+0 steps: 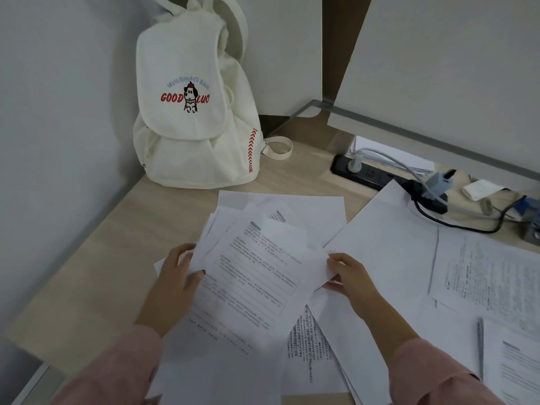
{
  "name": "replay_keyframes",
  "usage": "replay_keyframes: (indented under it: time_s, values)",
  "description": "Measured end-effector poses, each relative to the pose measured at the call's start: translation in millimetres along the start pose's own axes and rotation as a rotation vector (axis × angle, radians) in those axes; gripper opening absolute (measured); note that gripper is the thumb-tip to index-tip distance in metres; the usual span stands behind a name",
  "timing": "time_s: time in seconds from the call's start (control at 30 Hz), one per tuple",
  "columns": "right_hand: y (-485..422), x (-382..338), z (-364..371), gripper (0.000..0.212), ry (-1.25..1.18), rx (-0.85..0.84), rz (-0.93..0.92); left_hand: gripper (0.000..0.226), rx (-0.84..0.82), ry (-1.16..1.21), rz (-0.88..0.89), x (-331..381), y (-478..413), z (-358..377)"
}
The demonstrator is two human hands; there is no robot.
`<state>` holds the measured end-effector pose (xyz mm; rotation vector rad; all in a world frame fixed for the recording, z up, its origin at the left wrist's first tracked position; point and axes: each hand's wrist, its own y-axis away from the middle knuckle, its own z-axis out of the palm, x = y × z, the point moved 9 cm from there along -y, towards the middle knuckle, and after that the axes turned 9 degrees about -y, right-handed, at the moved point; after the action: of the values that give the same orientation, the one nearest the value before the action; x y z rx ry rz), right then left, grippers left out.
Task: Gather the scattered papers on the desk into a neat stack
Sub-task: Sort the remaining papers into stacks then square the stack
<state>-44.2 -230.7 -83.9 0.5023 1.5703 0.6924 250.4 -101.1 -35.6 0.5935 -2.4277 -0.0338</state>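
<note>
A loose bundle of white printed papers (257, 258) is held a little above the light wooden desk (117, 244). My left hand (175, 276) grips its left edge and my right hand (349, 276) pinches its right edge. The sheets in the bundle are fanned and misaligned. More papers lie flat on the desk: a large blank-looking sheet (388, 247) to the right, printed sheets (485, 276) at the far right, and one with dense text (309, 340) beneath the bundle. Further sheets (222, 375) lie at the near edge.
A cream backpack (193, 106) stands in the back left corner against the wall. A black power strip (377, 175) with plugs and cables (467, 226) runs along the back right. A grey pen (480, 346) lies on the papers at the right.
</note>
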Motion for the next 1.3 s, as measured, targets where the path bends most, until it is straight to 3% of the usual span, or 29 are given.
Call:
replay_keyframes:
  time_s: [0.13,0.3,0.4,0.57,0.67,0.77,1.0,1.1,1.2,1.3]
  values:
    - [9.4,11.1,-19.5,0.018,0.014,0.041,0.032,0.028,0.013,-0.363,0.218,14.5,-31.6,-9.0]
    - [18.8,22.2,-19.9,0.015,0.06,-0.015,0.037,0.032,-0.109,-0.222,0.184,35.5,-57.6,14.6]
    - [29.6,32.3,-15.7,0.021,-0.193,-0.071,0.091,0.03,-0.183,-0.176,0.11,35.5,-69.9,33.2]
    - [64.7,48.0,14.8,0.043,-0.768,-0.385,0.185,0.029,-0.254,-0.143,0.0,30.1,-85.8,54.9]
    - [76.1,66.9,37.6,0.042,-0.844,-0.404,0.206,0.017,-0.265,-0.092,-0.094,27.5,-92.7,59.5]
    - [77.6,76.9,64.6,0.053,-0.875,-0.341,0.209,0.015,-0.299,-0.036,-0.172,24.2,-92.1,63.1]
    - [84.3,55.9,76.8,0.036,-0.671,-0.221,0.176,0.023,-0.322,0.144,-0.22,32.7,-74.0,44.5]
    - [96.0,8.0,57.7,0.03,-0.508,-0.244,0.0,0.026,-0.294,0.358,-0.225,45.0,-71.1,17.7]
    - [117.5,-51.5,35.3,0.031,-0.314,-0.303,-0.206,0.054,-0.291,0.538,-0.19,70.8,-65.2,-8.6]
    - [139.8,-99.0,9.5,0.031,-0.183,-0.309,-0.378,0.054,-0.264,0.634,-0.052,112.2,-52.1,-31.1]
